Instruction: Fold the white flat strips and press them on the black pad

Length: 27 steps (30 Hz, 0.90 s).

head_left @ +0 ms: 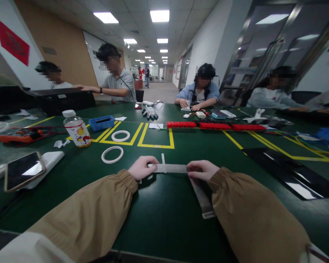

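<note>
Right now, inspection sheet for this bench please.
Surface: green table, yellow tape outlines.
Job's things: pale strip held flat between both hands; second strip lies under the right wrist.
Clutter: near white ring, far white ring, bottle, phone, blue tray, gloves, red blocks.
Hands: left hand and right hand each pinch a strip end.
Cables: leads by orange meter; coloured wires far right.
Surroundings: other people seated opposite.

A strip is lying across the bench before you; a ring is sitting behind it to the left, a bottle standing further left.
</note>
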### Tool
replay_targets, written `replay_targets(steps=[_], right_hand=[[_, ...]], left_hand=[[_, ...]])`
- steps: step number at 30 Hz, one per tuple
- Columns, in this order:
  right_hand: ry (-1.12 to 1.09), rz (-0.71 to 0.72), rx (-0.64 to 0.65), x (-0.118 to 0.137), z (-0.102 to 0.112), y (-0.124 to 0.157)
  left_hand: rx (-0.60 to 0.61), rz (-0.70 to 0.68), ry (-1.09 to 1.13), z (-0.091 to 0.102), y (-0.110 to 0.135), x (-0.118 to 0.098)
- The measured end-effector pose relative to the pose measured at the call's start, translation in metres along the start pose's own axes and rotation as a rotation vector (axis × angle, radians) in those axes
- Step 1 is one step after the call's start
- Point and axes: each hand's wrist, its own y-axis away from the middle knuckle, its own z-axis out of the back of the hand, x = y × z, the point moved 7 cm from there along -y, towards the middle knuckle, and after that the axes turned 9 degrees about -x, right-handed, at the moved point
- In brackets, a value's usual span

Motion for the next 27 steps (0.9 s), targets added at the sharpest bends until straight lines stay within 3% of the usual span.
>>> replay_targets(steps=[5,17,22,27], right_hand=[[0.013,0.015,-0.077,0.000,-0.013,-0.008],[-0.024,0.077,-0.263,0.005,-0.016,-0.010],[0.001,0.093,-0.329,0.007,-0.008,-0.008],[0.018,0.093,-0.298,0.008,-0.015,-0.006]], left_hand=[[0.005,-0.130,-0.121,-0.003,-0.002,-0.018],[-0.082,0.058,-0.082,-0.005,-0.004,0.000],[-0.001,0.088,-0.103,-0.010,-0.002,0.004],[0.010,0.059,-0.256,-0.008,-0.001,-0.004]])
